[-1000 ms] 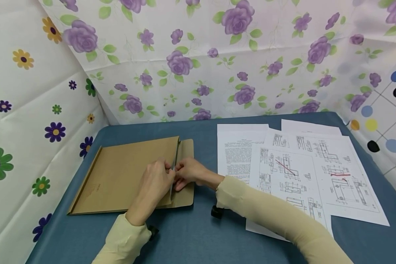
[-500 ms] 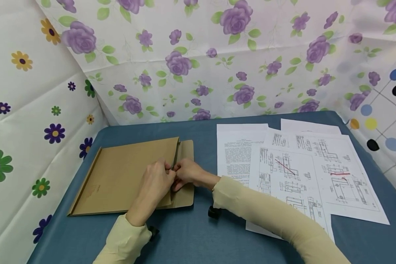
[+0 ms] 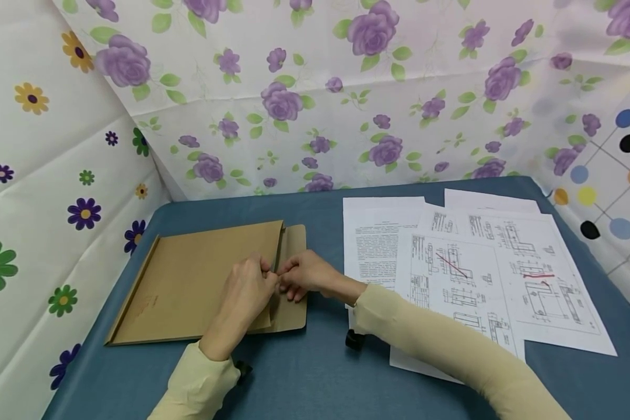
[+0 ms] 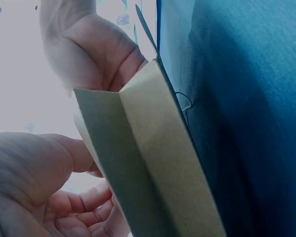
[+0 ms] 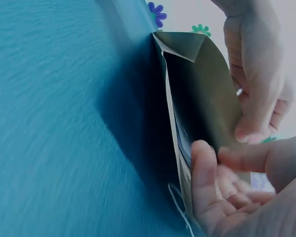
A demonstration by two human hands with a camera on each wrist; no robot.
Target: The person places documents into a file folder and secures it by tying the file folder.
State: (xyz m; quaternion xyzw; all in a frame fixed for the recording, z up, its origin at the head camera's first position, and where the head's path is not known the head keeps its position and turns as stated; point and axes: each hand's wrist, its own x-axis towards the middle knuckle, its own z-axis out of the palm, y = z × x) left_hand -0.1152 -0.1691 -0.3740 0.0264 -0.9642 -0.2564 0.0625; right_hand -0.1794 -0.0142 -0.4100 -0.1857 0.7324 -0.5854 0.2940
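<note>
A brown cardboard document folder (image 3: 189,274) lies on the table at the left, its right-hand flap (image 3: 294,315) folded out flat. My left hand (image 3: 244,286) pinches the raised edge of the folder's upper panel at the opening. Close beside it, my right hand (image 3: 304,274) has its fingers at the folder's mouth; in the right wrist view a dark gap shows between its thumb and forefinger. The edge of some paper (image 5: 183,140) shows inside the opening. A thin string (image 4: 185,101) hangs from the folder's edge.
Several white sheets lie spread at the right, among them a page of text (image 3: 380,245) and technical drawings (image 3: 454,291) marked in red. My right sleeve (image 3: 436,332) passes over them. Floral sheets (image 3: 294,146) hang behind the blue table (image 3: 315,373).
My right hand's fingers have shifted and spread a little at the opening, and its wrist has moved slightly right. My left hand keeps its place on the folder's edge.
</note>
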